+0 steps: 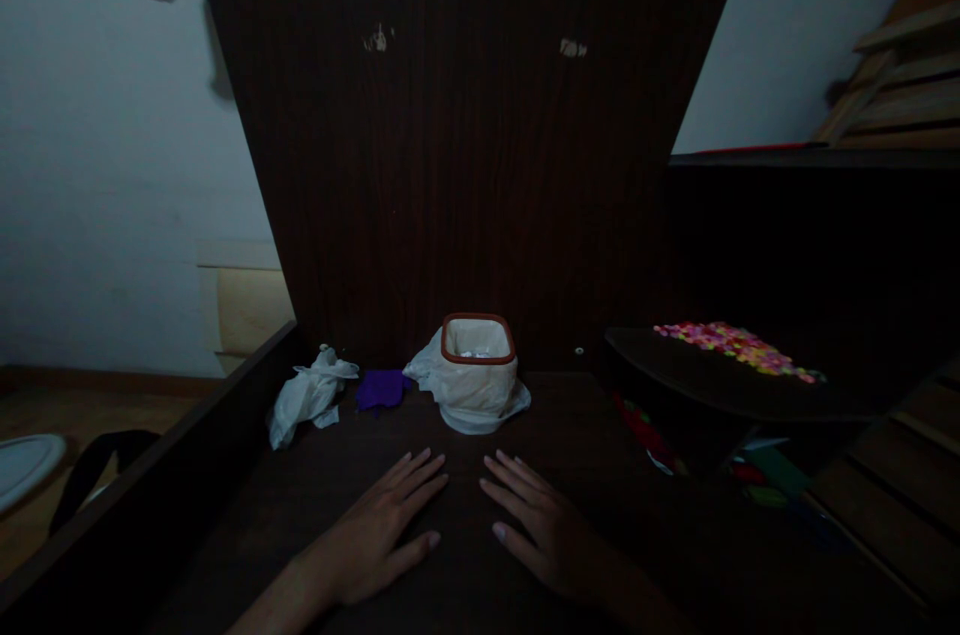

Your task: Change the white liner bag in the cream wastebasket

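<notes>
My left hand [386,520] lies flat on the dark wooden surface [465,555], fingers apart and holding nothing. Across a narrow gap, my right hand [536,525] rests the same way, palm down with its fingers spread. Beyond both hands stands a small bin [478,360] with a brown rim, lined with a white plastic bag that hangs over its sides. Something pale lies inside the bin, too dim to name. A purple cloth [381,389] sits left of the bin, and a knotted white plastic bag [306,400] lies farther left.
A tall dark wooden panel [480,165] rises behind the bin. Along the left runs a raised wooden edge [172,455]. On the right, a curved shelf [675,375] bears a pile of pink and yellow pieces [731,345], with red and green items beneath it.
</notes>
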### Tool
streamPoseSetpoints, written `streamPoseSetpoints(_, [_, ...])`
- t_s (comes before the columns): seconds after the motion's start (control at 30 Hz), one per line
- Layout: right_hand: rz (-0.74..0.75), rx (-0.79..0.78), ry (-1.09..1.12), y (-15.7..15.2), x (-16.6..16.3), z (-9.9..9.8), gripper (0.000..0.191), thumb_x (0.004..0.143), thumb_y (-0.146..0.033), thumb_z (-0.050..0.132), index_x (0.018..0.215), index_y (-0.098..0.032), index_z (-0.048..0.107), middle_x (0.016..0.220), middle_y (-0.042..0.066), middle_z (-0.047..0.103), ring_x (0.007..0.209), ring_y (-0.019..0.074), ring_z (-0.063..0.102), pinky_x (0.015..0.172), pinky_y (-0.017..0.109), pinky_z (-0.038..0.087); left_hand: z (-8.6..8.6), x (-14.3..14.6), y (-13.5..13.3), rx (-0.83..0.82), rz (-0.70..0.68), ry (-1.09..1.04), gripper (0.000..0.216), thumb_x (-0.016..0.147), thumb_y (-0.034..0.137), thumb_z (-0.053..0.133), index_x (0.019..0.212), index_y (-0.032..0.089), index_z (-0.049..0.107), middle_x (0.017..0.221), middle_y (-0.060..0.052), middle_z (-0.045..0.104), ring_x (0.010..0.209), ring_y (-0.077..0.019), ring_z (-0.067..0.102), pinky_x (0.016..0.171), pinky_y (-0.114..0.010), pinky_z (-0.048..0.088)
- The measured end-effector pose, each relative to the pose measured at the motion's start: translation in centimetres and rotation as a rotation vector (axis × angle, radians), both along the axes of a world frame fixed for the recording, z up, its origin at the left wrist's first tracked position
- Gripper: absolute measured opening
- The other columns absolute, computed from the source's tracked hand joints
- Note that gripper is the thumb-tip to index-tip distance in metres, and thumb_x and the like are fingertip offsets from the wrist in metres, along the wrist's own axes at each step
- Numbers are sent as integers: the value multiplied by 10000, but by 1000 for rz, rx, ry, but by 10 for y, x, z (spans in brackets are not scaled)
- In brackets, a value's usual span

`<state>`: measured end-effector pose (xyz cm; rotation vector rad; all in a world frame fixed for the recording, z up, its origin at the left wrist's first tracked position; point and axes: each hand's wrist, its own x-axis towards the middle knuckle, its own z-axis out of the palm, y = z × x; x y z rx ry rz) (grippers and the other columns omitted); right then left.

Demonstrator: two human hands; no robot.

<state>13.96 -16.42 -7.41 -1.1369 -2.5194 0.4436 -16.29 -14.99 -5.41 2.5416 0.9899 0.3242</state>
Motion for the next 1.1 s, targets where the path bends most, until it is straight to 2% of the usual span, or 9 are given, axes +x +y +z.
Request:
streamPoseSetpoints(0.4, [6,6,3,1,0,-3,500,1025,-359,495,1504,-219,472,1601,103,377,1503,297,310,1219,543,300,5,2,-1,-30,20,85,597,1034,495,431,1577,276,315,1666,-67,246,1538,-343,217,1223,-622,264])
streamPoseSetpoints(0.6, [14,30,27,1,2,-5,501,1026,-370,495,1508,-234,468,1598,99,383,1498,297,322,1218,539,302,1,1,0,8,-5,9,587,1024,464,482,1569,309,328,1655,-62,282,1528,-341,249,1224,-600,282])
streamPoseSetpoints(1.1, [0,10,-6,0,0,-2,497,1030,-371,479,1506,-227,472,1605,89,371,1506,294,304,1225,535,294,-2,0,0,9,6,17,588,1020,458,491,1567,308,335,1654,-59,281,1526,-346,250,1218,-612,285])
